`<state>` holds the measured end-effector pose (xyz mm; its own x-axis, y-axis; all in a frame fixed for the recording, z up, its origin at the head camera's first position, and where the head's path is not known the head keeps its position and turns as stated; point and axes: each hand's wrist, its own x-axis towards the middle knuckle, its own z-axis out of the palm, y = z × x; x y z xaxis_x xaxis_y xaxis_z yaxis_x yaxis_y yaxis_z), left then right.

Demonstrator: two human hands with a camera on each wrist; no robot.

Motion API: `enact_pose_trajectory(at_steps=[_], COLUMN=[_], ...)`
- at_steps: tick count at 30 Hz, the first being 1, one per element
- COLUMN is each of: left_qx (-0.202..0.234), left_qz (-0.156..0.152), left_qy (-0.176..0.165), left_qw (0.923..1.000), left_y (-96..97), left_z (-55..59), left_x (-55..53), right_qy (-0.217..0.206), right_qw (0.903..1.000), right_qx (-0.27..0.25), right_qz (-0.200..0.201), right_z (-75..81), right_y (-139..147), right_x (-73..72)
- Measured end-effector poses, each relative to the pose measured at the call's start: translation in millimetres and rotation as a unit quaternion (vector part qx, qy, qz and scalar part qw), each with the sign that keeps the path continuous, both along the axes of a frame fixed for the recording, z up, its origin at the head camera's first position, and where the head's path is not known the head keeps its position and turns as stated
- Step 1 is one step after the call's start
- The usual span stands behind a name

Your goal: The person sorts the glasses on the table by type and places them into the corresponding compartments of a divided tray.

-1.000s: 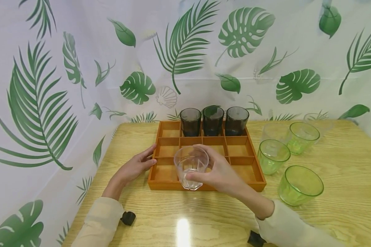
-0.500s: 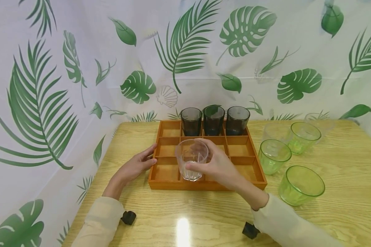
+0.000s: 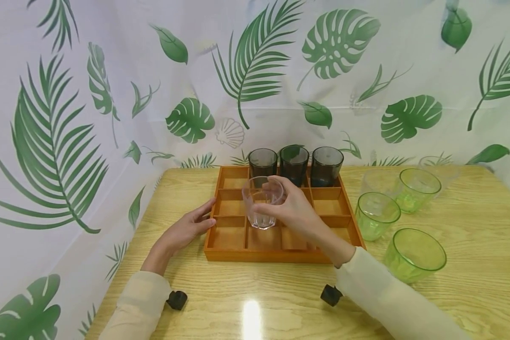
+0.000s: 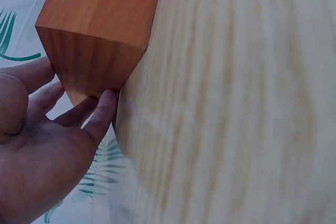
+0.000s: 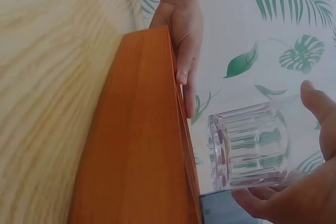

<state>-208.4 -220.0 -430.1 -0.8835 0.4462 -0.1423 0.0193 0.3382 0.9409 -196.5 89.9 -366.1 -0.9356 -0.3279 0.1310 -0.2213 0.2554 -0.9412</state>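
Partly hidden: clear glass [image 3: 253,194] in right hand [image 3: 296,209].

In the head view, a plain cream left sleeve [image 3: 138,304] sits at seven o'clock, a matching right sleeve [image 3: 393,290] at four. A black device [image 3: 177,300] juts at four o'clock from the left cuff [image 3: 157,282], another black block [image 3: 331,295] at seven from the right cuff [image 3: 353,265].

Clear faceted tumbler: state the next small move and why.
I'd probably lower the clear faceted tumbler into the brown wooden divided tray: the right hand holds it base-down above the tray, the left hand touches the tray's side, and dark grey tumblers stand in back.
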Motion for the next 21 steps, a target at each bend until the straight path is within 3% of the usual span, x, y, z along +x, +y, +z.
enact_pose_trajectory(at_steps=[12, 21], left_qx=[0.005, 0.011], left_qz=[0.003, 0.006], left_qy=[-0.005, -0.011], left_qw=[1.0, 0.9999], left_y=[1.4, 1.2], left_z=[2.5, 1.0], left_x=[1.2, 2.1], right_qy=[0.004, 0.005], right_qw=[0.9991, 0.9984], right_qx=[0.014, 0.01], right_qz=[-0.039, -0.056], right_z=[-3.2, -7.7], right_y=[-5, -7], right_x=[-26.9, -37.5])
